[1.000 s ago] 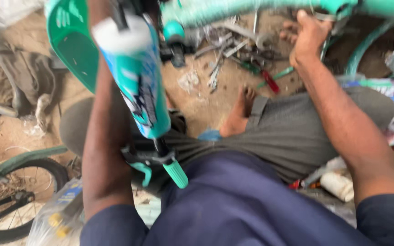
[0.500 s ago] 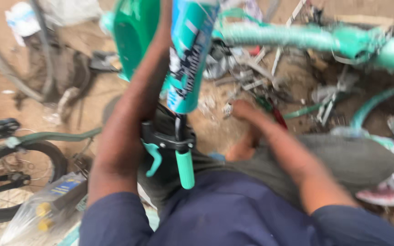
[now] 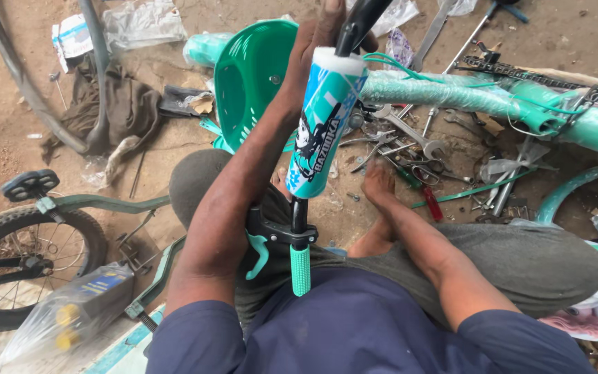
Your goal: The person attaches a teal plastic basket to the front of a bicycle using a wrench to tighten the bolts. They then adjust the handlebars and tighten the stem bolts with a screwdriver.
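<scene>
Teal handlebar (image 3: 327, 118) runs off the top edge, gripped by my left hand (image 3: 316, 31); my right hand (image 3: 380, 181) hangs loose, its fingers blurred, beside scattered wrenches (image 3: 410, 135).

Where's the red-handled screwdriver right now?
In the head view the red-handled screwdriver lies on the dirt right of centre, at the near edge of the scattered wrenches, just right of the right hand reaching down.

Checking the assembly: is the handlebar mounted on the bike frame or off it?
Off: the left hand holds the handlebar apart from the frame.
</scene>
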